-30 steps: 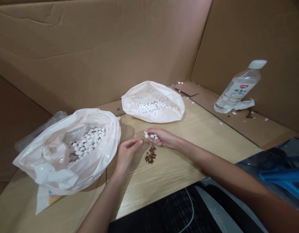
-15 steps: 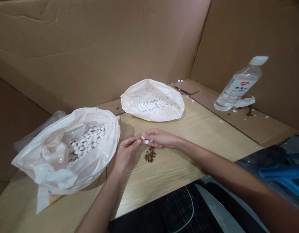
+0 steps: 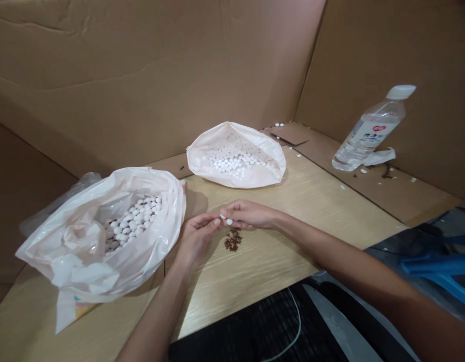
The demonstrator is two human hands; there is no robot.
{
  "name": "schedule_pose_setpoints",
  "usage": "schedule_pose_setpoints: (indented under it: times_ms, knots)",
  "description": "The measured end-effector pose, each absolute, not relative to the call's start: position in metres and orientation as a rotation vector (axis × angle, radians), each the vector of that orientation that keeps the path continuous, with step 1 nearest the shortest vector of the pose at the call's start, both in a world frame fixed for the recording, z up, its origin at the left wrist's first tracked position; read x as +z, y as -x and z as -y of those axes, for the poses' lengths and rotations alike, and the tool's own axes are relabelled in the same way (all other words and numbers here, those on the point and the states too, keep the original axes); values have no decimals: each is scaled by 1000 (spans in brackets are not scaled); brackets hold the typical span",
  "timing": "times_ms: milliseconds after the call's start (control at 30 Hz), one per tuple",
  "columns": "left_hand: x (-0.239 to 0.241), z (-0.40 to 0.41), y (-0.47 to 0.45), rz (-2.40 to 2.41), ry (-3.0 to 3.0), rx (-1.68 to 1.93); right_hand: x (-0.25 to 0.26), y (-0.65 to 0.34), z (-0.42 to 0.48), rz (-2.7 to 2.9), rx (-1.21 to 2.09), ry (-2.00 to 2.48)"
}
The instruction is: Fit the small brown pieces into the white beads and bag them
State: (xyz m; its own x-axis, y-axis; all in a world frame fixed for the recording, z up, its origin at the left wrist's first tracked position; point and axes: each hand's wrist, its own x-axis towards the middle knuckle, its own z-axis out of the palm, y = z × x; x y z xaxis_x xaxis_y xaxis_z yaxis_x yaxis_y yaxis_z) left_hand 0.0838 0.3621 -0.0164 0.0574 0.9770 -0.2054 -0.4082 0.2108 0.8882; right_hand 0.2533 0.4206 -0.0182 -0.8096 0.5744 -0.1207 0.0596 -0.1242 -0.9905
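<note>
On a pale tabletop (image 3: 311,193), beside a near bag (image 3: 157,251) and before a far bag (image 3: 202,167): left hand (image 3: 196,232) and right hand (image 3: 253,213), tip to tip.
Left: thumb pressed to forefinger, anything between too small to tell. Right: beyond a brown pile (image 3: 233,240), pinching small white balls (image 3: 229,221), two showing just right of the left thumb. Closer together at the tips than one second earlier, with fewer balls exposed.

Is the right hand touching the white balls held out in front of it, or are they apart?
Touching. The head view shows white balls poking out from among the right hand's curled fingers, with no gap.
</note>
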Motion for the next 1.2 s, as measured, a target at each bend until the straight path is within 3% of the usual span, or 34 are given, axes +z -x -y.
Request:
schedule_pose_setpoints:
  times_ms: [1200]
  knots:
    - [-27, -361, -81, -1042, -1022, 1106, -16, -258, -422, 1813, 2101, 470]
